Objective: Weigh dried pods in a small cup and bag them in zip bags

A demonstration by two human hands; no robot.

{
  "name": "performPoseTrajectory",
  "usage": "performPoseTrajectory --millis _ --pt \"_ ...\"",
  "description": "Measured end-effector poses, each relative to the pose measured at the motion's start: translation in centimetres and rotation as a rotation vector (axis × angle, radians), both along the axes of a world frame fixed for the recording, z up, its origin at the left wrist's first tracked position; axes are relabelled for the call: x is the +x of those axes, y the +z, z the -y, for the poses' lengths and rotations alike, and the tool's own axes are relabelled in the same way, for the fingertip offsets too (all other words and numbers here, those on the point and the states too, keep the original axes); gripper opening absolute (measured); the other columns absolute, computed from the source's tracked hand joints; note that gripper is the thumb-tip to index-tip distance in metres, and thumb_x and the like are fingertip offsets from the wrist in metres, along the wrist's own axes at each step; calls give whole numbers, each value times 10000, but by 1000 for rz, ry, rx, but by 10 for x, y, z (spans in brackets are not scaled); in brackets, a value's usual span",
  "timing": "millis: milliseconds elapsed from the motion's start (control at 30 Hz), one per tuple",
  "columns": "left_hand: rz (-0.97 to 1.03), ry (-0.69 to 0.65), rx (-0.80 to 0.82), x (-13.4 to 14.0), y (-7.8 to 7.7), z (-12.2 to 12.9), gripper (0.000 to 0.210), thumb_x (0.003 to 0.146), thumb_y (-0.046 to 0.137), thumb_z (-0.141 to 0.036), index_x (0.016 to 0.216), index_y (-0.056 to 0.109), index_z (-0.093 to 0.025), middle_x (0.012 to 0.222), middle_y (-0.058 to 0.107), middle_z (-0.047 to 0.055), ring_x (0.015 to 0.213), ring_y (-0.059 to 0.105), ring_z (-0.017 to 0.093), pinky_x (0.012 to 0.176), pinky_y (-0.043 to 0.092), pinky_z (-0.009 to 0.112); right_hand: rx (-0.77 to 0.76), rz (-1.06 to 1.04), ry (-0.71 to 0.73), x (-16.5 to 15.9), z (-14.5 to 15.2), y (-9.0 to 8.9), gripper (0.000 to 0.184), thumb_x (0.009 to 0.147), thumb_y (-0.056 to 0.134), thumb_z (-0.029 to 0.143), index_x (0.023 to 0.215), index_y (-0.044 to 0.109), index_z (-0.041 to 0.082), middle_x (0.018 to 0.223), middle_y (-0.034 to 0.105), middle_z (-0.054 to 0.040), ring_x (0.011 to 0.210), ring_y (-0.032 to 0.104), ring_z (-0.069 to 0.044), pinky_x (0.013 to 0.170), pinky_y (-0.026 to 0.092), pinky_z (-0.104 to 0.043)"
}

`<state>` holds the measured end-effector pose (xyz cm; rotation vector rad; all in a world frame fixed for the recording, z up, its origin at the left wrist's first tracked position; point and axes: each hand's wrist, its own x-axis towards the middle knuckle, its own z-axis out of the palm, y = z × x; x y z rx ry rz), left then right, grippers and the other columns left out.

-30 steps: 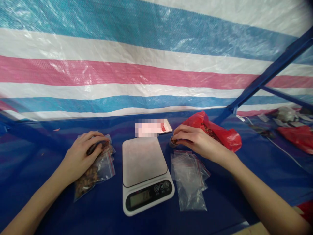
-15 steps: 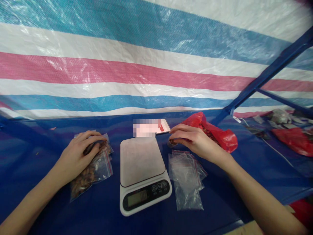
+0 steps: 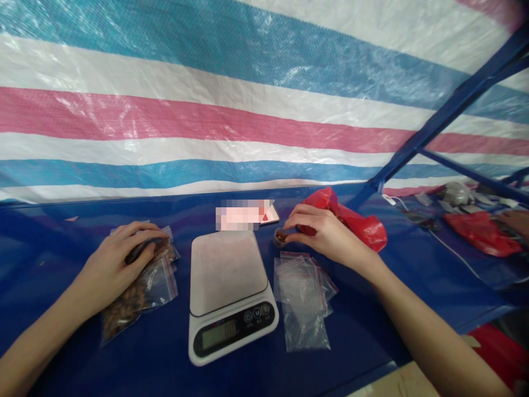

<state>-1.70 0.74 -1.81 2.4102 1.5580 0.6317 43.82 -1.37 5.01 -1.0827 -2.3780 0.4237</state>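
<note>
The left hand lies half-curled over a filled bag whose zip end points right, its long axis slanting toward the surface's far edge, while the loosely bent right hand touches a small cup near that edge, neither grip's firmness clear.

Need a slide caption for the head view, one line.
Left hand on filled bags, right hand at a small cup, scale between them.
</note>
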Motion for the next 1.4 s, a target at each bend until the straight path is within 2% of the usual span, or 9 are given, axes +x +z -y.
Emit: performPoseTrajectory --millis 167,267,433,633,900,1033,1233,1400 --pt "-7 1 3 -1 1 0 365 1002 466 -486 1164 732 -294 1297 665 67 1211 602 285 1133 434 503 -17 32 57 0 0 -2 187 1046 595 184 1073 776 220 1022 736 -64 936 698 -188 847 541 -314" --pt "-15 -10 14 -3 0 0 373 1003 461 -497 1172 730 -303 1294 664 66 1206 604 290 1125 439 511 5 56 63 -2 -1 -4 205 1056 572 186 1046 776 207 1025 735 -73 953 686 -196 859 533 -319" --pt "-17 -9 18 -3 -2 -2 373 1002 464 -497 1178 728 -300 1292 671 64 1207 607 297 1126 443 510 75 97 42 -5 0 -6 215 1065 557 207 1014 764 184 982 726 -84 919 668 -204 831 523 -334" --pt "-16 9 7 -2 -1 -1 376 987 465 -511 1162 730 -309 1285 678 58 1205 614 304 1124 444 513 120 109 3 -8 2 -10 247 1071 496 146 991 728 178 953 707 -80 903 642 -212 817 510 -347" --pt "-5 8 11 1 1 -1 384 981 462 -517 1149 731 -300 1260 681 66 1180 620 304 1094 451 517 129 -45 -77 -14 4 -14 255 1078 486 165 972 717 180 979 705 -88 900 644 -211 822 521 -348" --pt "-7 -4 23 -1 -2 -2 368 991 473 -500 1160 732 -301 1265 676 59 1180 620 297 1097 453 497 82 -33 -74 -12 3 -16 243 1061 517 144 986 746 181 982 738 -76 882 687 -200 810 542 -327" --pt "-20 -18 38 -2 -3 -2 364 1007 472 -472 1185 728 -285 1285 669 59 1203 608 288 1111 444 475 151 -91 -152 -9 2 -14 197 1044 582 178 1016 777 190 997 809 -67 926 753 -218 848 564 -331" --pt "-32 -17 43 1 0 0 373 1017 457 -448 1187 730 -261 1281 682 63 1205 605 279 1115 442 446 63 -85 -184 -10 3 -12 195 1036 590 190 1057 783 210 1011 828 -42 894 782 -207 820 572 -306"
